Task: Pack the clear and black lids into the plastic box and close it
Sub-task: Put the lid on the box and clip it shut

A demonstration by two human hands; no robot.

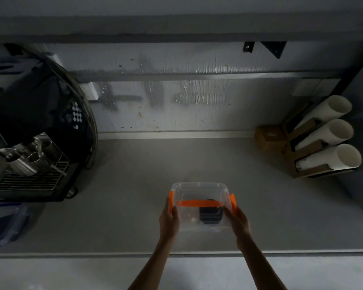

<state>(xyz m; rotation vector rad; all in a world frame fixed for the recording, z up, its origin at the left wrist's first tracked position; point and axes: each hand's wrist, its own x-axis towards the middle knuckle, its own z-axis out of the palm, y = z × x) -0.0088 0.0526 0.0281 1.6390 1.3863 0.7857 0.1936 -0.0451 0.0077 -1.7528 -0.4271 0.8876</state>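
Two bare forearms reach in from the near edge. Of these, the left hand and the right hand each clasp one short end of the plastic box, thumbs over its cover and fingers beside the flared orange latches. It sits on the grey worktop near the front edge, with the black lids showing through. Clear lids cannot be made out. It is probably light, stiff and smooth enough to slip, so the ends by the latches look the surest hold.
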